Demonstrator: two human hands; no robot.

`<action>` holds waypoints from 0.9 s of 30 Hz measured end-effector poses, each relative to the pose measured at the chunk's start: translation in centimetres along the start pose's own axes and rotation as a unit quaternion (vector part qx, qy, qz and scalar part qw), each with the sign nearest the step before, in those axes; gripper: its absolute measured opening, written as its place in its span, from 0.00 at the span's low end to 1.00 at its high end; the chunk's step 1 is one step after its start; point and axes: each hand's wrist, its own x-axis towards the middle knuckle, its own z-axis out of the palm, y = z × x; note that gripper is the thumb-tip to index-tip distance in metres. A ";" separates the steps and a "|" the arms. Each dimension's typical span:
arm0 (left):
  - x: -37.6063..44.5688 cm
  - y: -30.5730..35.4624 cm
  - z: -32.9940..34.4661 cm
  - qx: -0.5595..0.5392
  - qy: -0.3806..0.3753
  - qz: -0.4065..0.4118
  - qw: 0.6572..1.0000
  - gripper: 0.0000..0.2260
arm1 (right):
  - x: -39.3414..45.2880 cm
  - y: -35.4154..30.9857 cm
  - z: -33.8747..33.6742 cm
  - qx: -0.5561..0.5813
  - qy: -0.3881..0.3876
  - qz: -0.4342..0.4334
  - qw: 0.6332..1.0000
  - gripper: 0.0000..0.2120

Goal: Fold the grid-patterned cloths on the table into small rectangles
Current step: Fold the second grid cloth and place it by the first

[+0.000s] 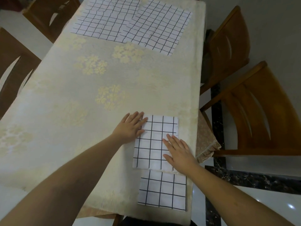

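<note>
At the near right edge of the surface [65,111], a folded cloth [154,142] lies flat. The left hand [130,128] presses its far left corner with straight fingers; the right hand [179,152] presses its right side likewise. The hands are apart. A smaller folded cloth [162,190] lies just nearer, touching it. Two unfolded cloths [130,22] overlap at the far end.

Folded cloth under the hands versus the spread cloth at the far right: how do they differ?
The folded cloth is a small rectangle, near, pressed by the left hand and right hand; the spread cloth is larger, creased, far, untouched. Both are white with dark grid lines.
</note>
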 end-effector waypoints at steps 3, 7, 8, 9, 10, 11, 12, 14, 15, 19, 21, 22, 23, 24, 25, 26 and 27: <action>0.6 -0.4 0.2 0.011 -0.006 0.004 1.000 0.32 | 0.2 0.0 -0.1 0.028 0.030 0.012 0.999 0.32; 0.5 -0.2 0.6 0.023 0.002 0.006 1.000 0.35 | 0.5 -0.1 -0.3 0.158 0.110 0.117 0.974 0.28; 0.5 -0.2 0.6 0.023 0.003 0.004 1.000 0.36 | 0.7 -0.2 -0.5 0.187 0.126 0.149 0.963 0.25; 0.4 -0.1 0.5 0.022 0.002 -0.002 1.000 0.37 | 0.8 -0.2 -0.7 0.210 0.141 0.174 0.952 0.23; 0.2 0.0 0.3 0.021 0.001 -0.011 1.000 0.37 | 1.0 -0.2 -1.0 0.229 0.155 0.195 0.941 0.21; -0.1 0.1 0.2 0.021 0.002 -0.018 1.000 0.38 | 1.1 -0.2 -1.2 0.246 0.166 0.212 0.931 0.20; -0.4 0.4 0.2 0.020 0.008 -0.019 1.000 0.38 | 1.2 -0.1 -1.3 0.262 0.175 0.228 0.921 0.19; -1.6 1.0 0.4 0.014 0.017 0.004 1.000 0.39 | 1.2 0.0 -1.5 0.291 0.183 0.251 0.905 0.18; -2.3 1.2 0.6 0.009 0.020 0.020 1.000 0.40 | 1.1 0.1 -1.5 0.307 0.182 0.257 0.898 0.18; -5.2 1.2 1.6 -0.005 0.008 0.033 0.999 0.44 | 0.8 0.0 -1.9 0.355 0.165 0.265 0.881 0.16; -6.1 1.2 2.0 -0.012 -0.011 0.014 1.000 0.45 | 0.6 -0.2 -2.1 0.377 0.160 0.279 0.868 0.16; -6.3 1.3 2.0 -0.016 -0.015 0.004 1.000 0.45 | 0.5 -0.4 -2.2 0.384 0.155 0.290 0.863 0.16; -6.4 1.5 1.9 -0.025 -0.015 -0.005 1.000 0.46 | 0.5 -0.6 -2.3 0.386 0.152 0.301 0.859 0.17; -6.4 1.9 1.7 -0.041 -0.010 -0.016 0.999 0.45 | 0.4 -0.7 -2.4 0.385 0.150 0.314 0.855 0.17; -6.2 2.4 1.4 -0.068 0.000 -0.037 0.997 0.43 | 0.3 -0.9 -2.3 0.383 0.149 0.327 0.851 0.17; -6.1 2.9 1.1 -0.104 0.023 -0.067 0.992 0.38 | 0.2 -0.9 -2.3 0.383 0.146 0.341 0.846 0.16; -6.0 3.6 0.7 -0.144 0.061 -0.110 0.982 0.32 | 0.2 -1.0 -2.2 0.384 0.142 0.353 0.841 0.16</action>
